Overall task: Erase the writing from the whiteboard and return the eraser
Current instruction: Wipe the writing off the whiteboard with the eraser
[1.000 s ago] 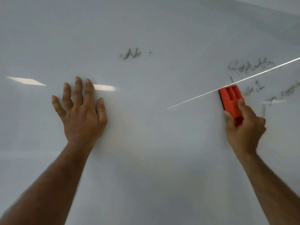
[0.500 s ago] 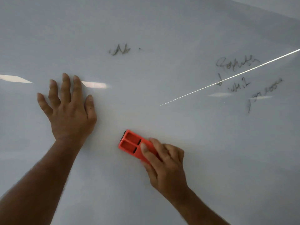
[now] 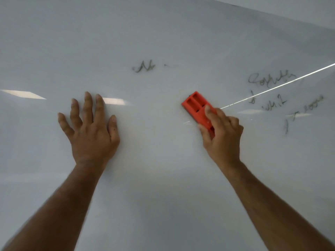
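Eraser (image 3: 196, 107) is seen right of frame centre, pressed to the whiteboard (image 3: 163, 33) | judged light, rigid, best gripped by its long edges | right hand (image 3: 220, 132) is clasped round its lower end | left hand (image 3: 90, 131) is spread flat, empty | writing (image 3: 272, 79) remains at upper right.

Both bare forearms reach up and forward. The left hand (image 3: 90, 131) lies flat, palm down, fingers spread and pointing up, thumb angled out to its right. The right hand (image 3: 222, 134) is curled in a grip, index finger stretched forward, thumb pressed on the near side, wrist bent slightly leftward.
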### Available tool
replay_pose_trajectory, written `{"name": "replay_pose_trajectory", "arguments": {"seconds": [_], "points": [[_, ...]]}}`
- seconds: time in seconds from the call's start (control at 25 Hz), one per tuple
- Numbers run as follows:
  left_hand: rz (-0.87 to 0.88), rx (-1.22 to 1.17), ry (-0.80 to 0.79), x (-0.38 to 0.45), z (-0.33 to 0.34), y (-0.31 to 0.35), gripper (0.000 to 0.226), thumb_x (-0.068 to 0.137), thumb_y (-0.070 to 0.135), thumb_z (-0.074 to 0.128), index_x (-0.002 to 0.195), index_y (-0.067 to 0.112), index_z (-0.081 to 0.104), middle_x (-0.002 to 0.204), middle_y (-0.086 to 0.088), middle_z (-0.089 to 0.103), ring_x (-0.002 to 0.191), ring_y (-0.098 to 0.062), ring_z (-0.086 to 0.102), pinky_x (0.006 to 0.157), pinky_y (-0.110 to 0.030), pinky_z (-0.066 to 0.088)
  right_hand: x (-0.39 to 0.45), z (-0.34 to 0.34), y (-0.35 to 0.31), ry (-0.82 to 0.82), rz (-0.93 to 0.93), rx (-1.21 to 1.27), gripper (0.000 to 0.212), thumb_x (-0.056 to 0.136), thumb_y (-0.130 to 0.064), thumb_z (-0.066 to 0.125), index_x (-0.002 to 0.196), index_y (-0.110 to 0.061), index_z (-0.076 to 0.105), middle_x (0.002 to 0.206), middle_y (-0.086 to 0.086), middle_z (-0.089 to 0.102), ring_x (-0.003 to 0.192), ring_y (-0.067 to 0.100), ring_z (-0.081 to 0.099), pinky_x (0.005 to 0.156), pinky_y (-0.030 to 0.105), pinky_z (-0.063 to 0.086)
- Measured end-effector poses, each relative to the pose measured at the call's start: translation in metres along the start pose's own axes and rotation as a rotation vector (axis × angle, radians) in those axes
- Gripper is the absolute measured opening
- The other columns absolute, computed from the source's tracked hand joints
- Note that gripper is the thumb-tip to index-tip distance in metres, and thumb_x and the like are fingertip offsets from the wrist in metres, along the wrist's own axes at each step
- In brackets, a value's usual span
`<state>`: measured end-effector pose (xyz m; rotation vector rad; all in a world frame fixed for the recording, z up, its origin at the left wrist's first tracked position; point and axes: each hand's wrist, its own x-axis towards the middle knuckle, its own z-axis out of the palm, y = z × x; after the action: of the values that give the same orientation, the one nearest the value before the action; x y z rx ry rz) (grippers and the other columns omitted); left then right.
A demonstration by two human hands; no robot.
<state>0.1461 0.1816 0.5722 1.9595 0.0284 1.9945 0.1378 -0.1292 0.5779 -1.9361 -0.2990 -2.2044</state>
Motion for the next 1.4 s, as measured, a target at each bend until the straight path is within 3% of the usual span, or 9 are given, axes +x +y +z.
{"name": "replay_pose_trajectory", "arguments": {"seconds": [0.16,0.48,0.68,0.88,1.12,1.4], "points": [[-0.002,0.001,-0.004,0.0,-0.003,0.001,0.069,0.1,0.044,0.034,0.161,0.014,0.028,0.17,-0.011,0.023,0.157,-0.039,0.012,0.124,-0.066,0.002,0.065,0.016,-0.034,0.02,0.179,0.03,0.052,0.094,-0.034,0.064,0.143,-0.023,0.05,0.132,0.004,0.061,0.104,0.037,0.05,0.083,0.045,0.041],[-0.001,0.033,-0.009,0.001,-0.002,0.002,0.07,0.1,0.045,0.032,0.162,0.014,0.027,0.171,-0.009,0.021,0.158,-0.037,0.011,0.124,-0.064,0.002,0.118,0.041,-0.082,0.019,0.112,-0.005,0.053,0.097,-0.04,0.057,0.146,-0.026,0.043,0.132,0.003,0.059,0.107,0.031,0.049,0.084,0.04,0.039],[0.007,0.029,-0.001,0.001,-0.002,-0.001,0.07,0.1,0.046,0.032,0.162,0.014,0.026,0.171,-0.01,0.021,0.158,-0.038,0.011,0.124,-0.065,0.002,0.119,0.047,-0.113,-0.044,-0.039,-0.022,0.055,0.097,-0.045,0.054,0.148,-0.03,0.042,0.137,0.0,0.057,0.108,0.031,0.049,0.085,0.04,0.039],[0.017,0.016,-0.013,0.002,-0.003,-0.001,0.071,0.1,0.047,0.031,0.162,0.013,0.025,0.171,-0.011,0.019,0.158,-0.038,0.01,0.124,-0.066,0.002,0.086,0.049,-0.134,-0.078,-0.34,0.018,0.053,0.094,-0.046,0.057,0.144,-0.029,0.051,0.137,0.0,0.059,0.103,0.03,0.054,0.083,0.043,0.043],[0.039,0.008,-0.002,0.001,-0.002,-0.007,0.071,0.1,0.046,0.033,0.161,0.011,0.026,0.17,-0.016,0.02,0.156,-0.041,0.012,0.122,-0.069,0.003,0.06,0.036,-0.083,-0.053,-0.591,0.017,0.045,0.095,-0.045,0.06,0.136,-0.028,0.06,0.131,0.001,0.065,0.096,0.029,0.059,0.079,0.043,0.045],[0.039,-0.067,-0.003,-0.004,0.0,0.008,0.069,0.095,0.043,0.04,0.157,0.015,0.028,0.167,-0.017,0.025,0.154,-0.042,0.017,0.117,-0.075,0.011,0.054,0.006,0.029,-0.029,-0.433,-0.075,0.047,0.095,-0.044,0.062,0.138,-0.025,0.059,0.133,0.004,0.064,0.097,0.032,0.06,0.081,0.043,0.048]]}}
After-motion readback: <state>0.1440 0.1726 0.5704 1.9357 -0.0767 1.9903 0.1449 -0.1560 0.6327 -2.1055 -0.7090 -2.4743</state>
